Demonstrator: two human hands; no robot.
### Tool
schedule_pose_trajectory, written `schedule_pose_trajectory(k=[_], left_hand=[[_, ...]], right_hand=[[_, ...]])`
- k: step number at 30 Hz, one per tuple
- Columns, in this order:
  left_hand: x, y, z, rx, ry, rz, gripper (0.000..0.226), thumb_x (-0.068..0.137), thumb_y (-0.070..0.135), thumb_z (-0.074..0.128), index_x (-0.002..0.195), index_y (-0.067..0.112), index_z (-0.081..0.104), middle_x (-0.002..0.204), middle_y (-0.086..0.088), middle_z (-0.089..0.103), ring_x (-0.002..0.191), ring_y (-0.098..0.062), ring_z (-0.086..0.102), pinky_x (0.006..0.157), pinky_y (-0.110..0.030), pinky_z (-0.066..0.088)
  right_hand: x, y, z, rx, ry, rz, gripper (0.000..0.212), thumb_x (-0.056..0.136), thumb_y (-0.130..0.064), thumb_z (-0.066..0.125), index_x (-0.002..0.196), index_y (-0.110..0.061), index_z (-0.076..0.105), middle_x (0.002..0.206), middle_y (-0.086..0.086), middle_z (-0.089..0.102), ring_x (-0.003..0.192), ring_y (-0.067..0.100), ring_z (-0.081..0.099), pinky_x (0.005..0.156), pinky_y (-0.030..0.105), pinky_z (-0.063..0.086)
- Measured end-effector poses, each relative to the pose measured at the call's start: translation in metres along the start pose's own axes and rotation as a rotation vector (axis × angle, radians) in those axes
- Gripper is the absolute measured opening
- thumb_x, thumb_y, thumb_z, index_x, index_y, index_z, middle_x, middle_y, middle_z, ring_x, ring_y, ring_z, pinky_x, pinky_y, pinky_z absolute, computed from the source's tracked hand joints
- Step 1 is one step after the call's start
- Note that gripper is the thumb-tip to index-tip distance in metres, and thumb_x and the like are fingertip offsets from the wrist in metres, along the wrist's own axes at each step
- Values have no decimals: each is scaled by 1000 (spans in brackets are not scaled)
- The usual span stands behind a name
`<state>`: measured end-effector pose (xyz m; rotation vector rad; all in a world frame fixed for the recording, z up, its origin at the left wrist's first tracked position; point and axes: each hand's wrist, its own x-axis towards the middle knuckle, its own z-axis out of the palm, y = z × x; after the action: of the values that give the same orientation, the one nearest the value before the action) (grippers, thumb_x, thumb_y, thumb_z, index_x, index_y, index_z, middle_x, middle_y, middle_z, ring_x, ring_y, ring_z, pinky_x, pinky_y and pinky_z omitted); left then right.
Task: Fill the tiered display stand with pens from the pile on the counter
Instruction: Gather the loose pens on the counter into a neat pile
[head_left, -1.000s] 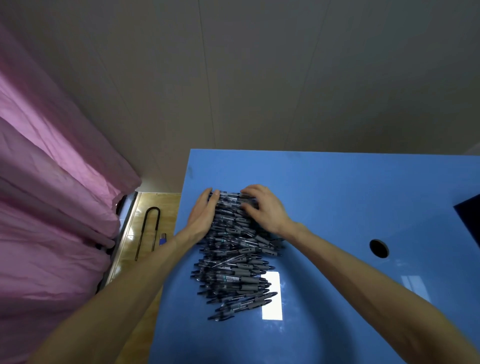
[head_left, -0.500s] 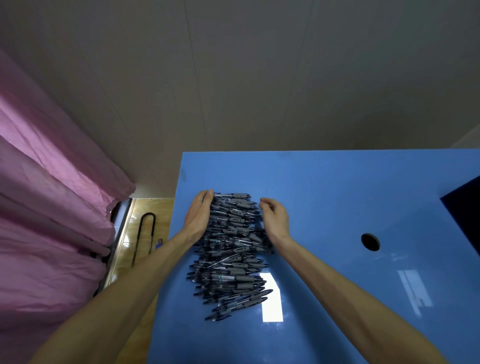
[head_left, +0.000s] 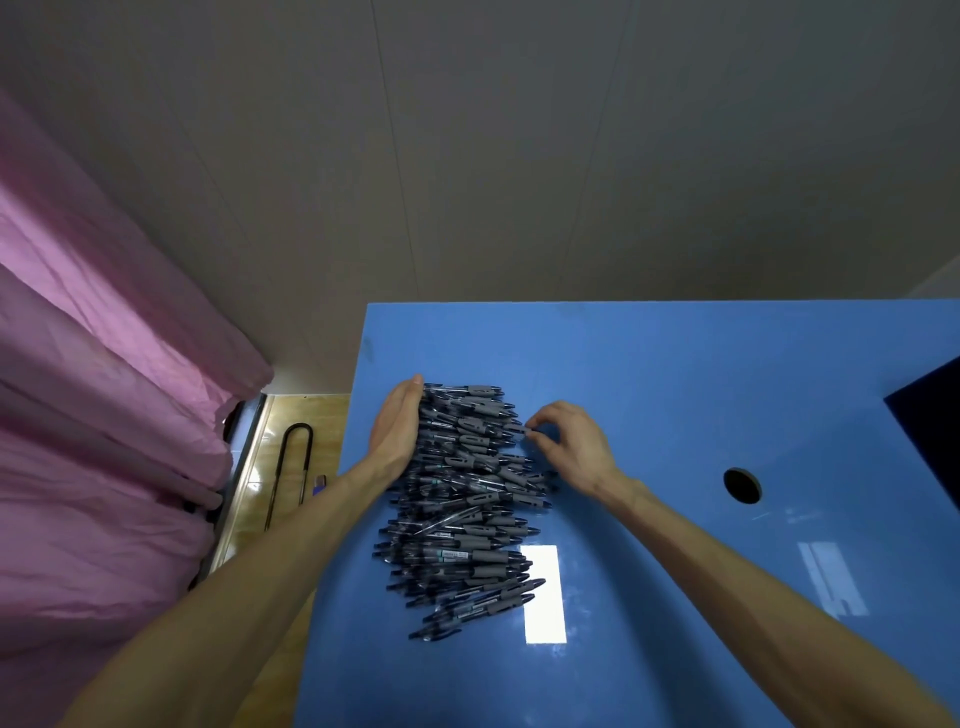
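A heap of dark pens with grey rubber grips (head_left: 462, 499) lies on the glossy blue counter (head_left: 649, 374) toward its 9 o'clock edge. The left hand (head_left: 396, 434) presses flat, fingers straight, against the heap's 9 o'clock side. At 3 o'clock the right hand (head_left: 574, 447) curls its fingers (head_left: 540, 422) at the pen tips, perhaps pinching one, though I cannot tell.

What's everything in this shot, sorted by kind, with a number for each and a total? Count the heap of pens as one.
Pile of pens: 1
Hands: 2, left hand and right hand
Blue counter: 1
Round hole in the counter: 1
Pink curtain: 1
Black metal loop on the floor: 1
Total: 7
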<state>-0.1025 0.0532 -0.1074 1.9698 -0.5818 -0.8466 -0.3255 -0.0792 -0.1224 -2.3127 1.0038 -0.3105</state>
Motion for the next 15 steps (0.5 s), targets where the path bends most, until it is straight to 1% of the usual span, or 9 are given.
schedule_pose_trajectory(k=[2,4,6,7,9,11,13,15], left_hand=[[0,0,0,-7,0,-1,65,107,58,29,159,18,32,164,1,34,151,-18,30,123,-36,20],[0,-1,0,-22,1,-4,65,107,58,30,159,18,33,163,1,35,151,-18,30,123,-36,21],[1,-1,-1,-29,6,-4,65,107,58,30,158,18,36,161,1,38,149,-18,33,123,-37,23],[1,-1,-2,-26,10,0,65,106,59,30,156,19,38,160,0,40,148,-19,35,123,-38,24],[2,-2,-2,-13,21,9,65,106,60,29,155,19,39,159,0,42,147,-19,36,123,-39,25],[2,-4,-2,-9,24,9,65,107,58,29,158,19,35,162,1,36,149,-17,32,124,-37,22],[3,-3,-2,11,5,21,67,107,59,28,160,19,30,165,2,31,152,-16,27,125,-36,19],[6,0,-1,46,-15,38,70,105,62,27,161,20,27,167,4,28,153,-15,24,126,-38,17]], right_hand=[[7,-8,10,48,17,-30,13,96,-29,66,103,-21,73,112,-5,64,111,18,54,94,34,45],[16,-21,21,115,43,-32,14,95,-28,68,104,-21,75,116,-4,62,113,17,53,97,31,43],[23,-34,31,229,70,-8,17,95,-27,69,108,-19,76,121,-3,61,117,15,52,102,29,42],[25,-40,36,303,86,17,20,96,-26,69,113,-18,75,124,-2,59,120,14,52,105,30,42],[25,-50,42,444,127,101,27,99,-25,64,124,-16,68,132,-2,56,126,14,50,111,36,41],[22,-55,45,510,138,196,35,103,-28,56,135,-15,59,139,-2,53,132,14,47,115,39,39],[23,-59,45,504,89,275,50,106,-39,48,149,-14,45,152,1,45,141,16,38,120,37,30],[31,-67,43,515,39,327,62,107,-46,41,156,-10,32,161,4,33,149,18,26,124,36,21]])
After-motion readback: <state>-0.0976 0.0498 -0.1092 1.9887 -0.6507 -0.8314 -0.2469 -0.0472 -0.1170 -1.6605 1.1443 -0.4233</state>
